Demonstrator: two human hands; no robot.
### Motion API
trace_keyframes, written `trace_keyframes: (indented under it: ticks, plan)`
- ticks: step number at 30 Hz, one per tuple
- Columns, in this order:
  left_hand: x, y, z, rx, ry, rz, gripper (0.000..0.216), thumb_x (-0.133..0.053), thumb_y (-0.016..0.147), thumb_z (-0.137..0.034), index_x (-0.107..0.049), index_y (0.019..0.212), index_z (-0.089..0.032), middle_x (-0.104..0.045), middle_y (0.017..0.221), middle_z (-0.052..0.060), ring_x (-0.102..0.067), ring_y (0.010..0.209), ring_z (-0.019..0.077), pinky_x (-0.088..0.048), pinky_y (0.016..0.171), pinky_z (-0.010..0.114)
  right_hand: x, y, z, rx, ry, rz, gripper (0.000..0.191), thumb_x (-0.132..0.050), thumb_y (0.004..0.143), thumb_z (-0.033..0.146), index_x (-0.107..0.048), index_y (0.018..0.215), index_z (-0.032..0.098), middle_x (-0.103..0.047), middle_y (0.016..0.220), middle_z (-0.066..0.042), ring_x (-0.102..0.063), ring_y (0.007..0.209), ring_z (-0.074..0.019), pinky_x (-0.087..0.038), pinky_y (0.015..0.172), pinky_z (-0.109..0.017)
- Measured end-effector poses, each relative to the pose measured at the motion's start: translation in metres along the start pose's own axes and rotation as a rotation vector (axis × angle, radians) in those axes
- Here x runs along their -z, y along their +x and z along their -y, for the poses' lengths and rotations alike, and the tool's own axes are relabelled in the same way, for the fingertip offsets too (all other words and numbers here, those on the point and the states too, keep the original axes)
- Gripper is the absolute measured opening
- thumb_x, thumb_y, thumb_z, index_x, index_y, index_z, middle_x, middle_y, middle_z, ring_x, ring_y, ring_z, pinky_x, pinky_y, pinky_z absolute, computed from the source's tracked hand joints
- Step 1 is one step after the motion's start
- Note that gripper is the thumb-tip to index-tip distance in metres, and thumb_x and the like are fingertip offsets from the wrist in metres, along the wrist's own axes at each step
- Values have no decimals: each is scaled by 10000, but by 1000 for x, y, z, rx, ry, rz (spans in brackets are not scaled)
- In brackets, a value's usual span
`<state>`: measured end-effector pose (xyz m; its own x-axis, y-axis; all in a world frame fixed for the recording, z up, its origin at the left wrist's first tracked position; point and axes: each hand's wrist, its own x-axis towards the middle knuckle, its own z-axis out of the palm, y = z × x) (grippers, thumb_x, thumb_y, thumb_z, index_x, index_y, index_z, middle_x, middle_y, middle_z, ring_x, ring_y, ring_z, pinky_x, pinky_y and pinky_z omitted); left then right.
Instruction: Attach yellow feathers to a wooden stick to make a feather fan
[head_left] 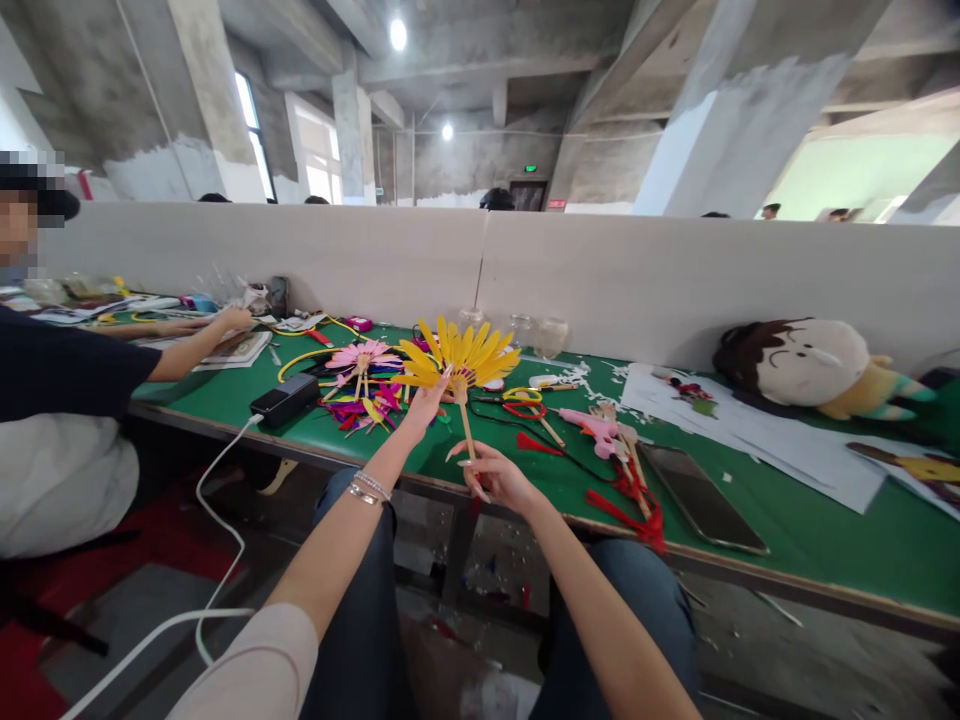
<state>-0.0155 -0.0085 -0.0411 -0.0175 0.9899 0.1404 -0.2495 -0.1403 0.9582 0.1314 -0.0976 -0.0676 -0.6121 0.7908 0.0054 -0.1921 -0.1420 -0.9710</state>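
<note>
A fan of yellow feathers (471, 352) with a thin wooden handle (469, 430) is held up over the front edge of the green table. My left hand (429, 405) grips it at the left, where the feathers meet the handle. Low on the handle, my right hand (496, 474) holds the stick between its fingers. Behind and left of the fan lies a pink feather fan (364, 358) among loose coloured feathers (379, 405). Red-handled scissors (525, 405) and a pink glue gun (592, 428) rest to the right.
On the right lie a phone (705, 497), white papers (750, 440) and a plush doll (814, 365). A black power bank (285, 400) with a white cable sits left. Glass jars (551, 337) stand by the white partition (637, 270). At far left, another person (67, 380) works.
</note>
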Motion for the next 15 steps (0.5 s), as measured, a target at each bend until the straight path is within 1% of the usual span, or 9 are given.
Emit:
trace_keyframes:
  ticks: [3,5,7,10,13,15]
  plan:
    - [1,3,2,2,29,-10,383,-581,696,-495,-584,834,-137,-485,534,-19,-411,412,39,-218,316,134,1,0,0,-4,5,-5,255,-537,739,232,-515,982,157,-489,431,62,-401,318,-67,-243,332,-178]
    - [1,3,3,-20,41,22,386,-564,699,-518,-576,788,-142,-412,464,-49,-343,364,30,-207,315,144,1,0,-1,-5,8,-6,258,-538,739,234,-516,985,159,-489,434,60,-401,323,-68,-234,324,-177]
    - [1,2,4,-55,61,42,398,-553,695,-538,-569,737,-143,-400,445,-53,-328,351,31,-235,321,155,2,0,-1,-7,9,-5,262,-537,739,237,-515,989,161,-486,432,62,-400,324,-69,-230,320,-176]
    - [1,2,5,-86,80,40,416,-553,681,-556,-546,651,-140,-410,433,-45,-335,350,34,-257,332,168,3,0,-2,-6,11,-4,275,-536,738,243,-508,999,159,-480,431,67,-395,314,-68,-230,317,-180]
    - [2,2,3,-108,78,17,419,-578,663,-546,-517,578,-140,-374,394,-52,-301,339,31,-221,331,180,4,0,-3,-1,7,0,283,-529,742,245,-503,1009,155,-479,431,70,-390,303,-65,-233,321,-184]
    - [3,1,0,-114,61,-23,386,-623,641,-508,-528,577,-139,-372,384,-54,-324,356,38,-233,349,185,4,0,-3,5,1,8,275,-522,747,237,-502,1009,155,-482,429,70,-389,300,-62,-240,330,-182]
